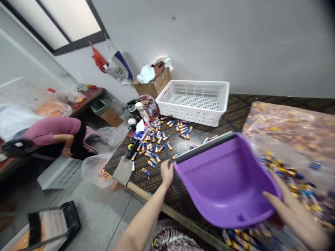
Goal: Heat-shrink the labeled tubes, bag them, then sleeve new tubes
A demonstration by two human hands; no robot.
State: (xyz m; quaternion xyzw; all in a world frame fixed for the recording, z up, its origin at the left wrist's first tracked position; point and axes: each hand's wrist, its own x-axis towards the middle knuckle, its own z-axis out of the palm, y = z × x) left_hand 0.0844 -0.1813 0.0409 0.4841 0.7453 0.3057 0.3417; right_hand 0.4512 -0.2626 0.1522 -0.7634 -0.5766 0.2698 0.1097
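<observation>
A purple dustpan (217,174) with a dark front lip is tilted over the table, its inside bare. My right hand (290,205) is closed on its right rim, thumb inside. My left hand (166,172) is just left of the pan's front corner, fingers apart, with nothing visible in it. Small blue-and-yellow cylinders (154,144), battery-like in shape, lie scattered on the dark printed tabletop (146,183) beyond that hand. More of these pieces (290,177) are heaped by a large clear plastic bag (285,122) on the right.
A white perforated basket (192,109) stands at the back against the wall. A cardboard box (159,82) with cloth, bottles (141,111) and a flat scraper (123,170) are at the left. A co-worker in a pink top (57,130) bends over a grey crate (61,172) beyond.
</observation>
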